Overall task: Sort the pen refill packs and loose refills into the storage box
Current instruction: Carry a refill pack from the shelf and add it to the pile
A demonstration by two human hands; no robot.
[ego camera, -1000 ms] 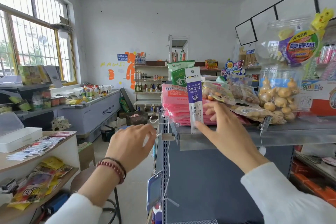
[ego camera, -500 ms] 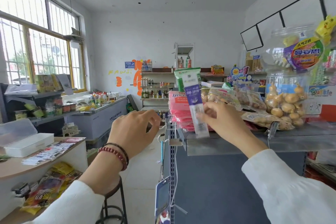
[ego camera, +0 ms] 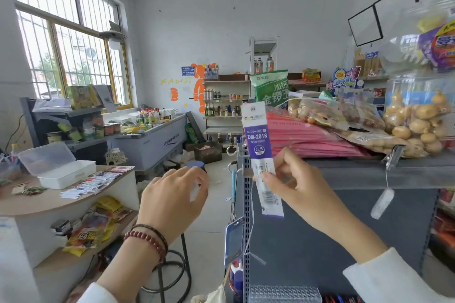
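My right hand [ego camera: 302, 189] has pulled the refill pack [ego camera: 258, 135] away from the shelf [ego camera: 344, 170] edge, pinching it upright. My left hand [ego camera: 172, 199] curls; I cannot tell around what. Open room lies toward the box [ego camera: 69, 174] on the tabletop [ego camera: 37, 202].

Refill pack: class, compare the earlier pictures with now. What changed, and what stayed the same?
The right hand, at first only touching the refill pack, now pinches it and has drawn it away from the shelf. The left hand stays hovering; the storage box stays open.
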